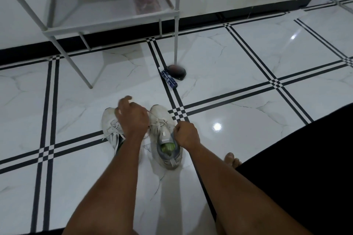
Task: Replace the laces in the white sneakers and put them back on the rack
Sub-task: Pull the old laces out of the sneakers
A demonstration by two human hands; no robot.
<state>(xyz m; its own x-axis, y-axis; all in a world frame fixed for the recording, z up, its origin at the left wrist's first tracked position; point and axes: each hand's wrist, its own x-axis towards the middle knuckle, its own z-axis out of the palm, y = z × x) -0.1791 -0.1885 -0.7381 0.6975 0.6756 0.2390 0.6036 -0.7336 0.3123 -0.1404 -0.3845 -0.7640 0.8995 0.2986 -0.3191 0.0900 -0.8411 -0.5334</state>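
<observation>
Two white sneakers (162, 135) stand side by side on the tiled floor (238, 74) below the rack (107, 23), toes pointing away, heels toward the person, whose left hand (132, 117) and right hand (186, 134) each pinch a lace (158, 124) end of the right-side shoe

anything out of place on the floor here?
A small blue tube lies on its side on the floor tiles beside a dark rounded object, by the white rack's front leg. Both white sneakers stand upright. No spill visible.
</observation>
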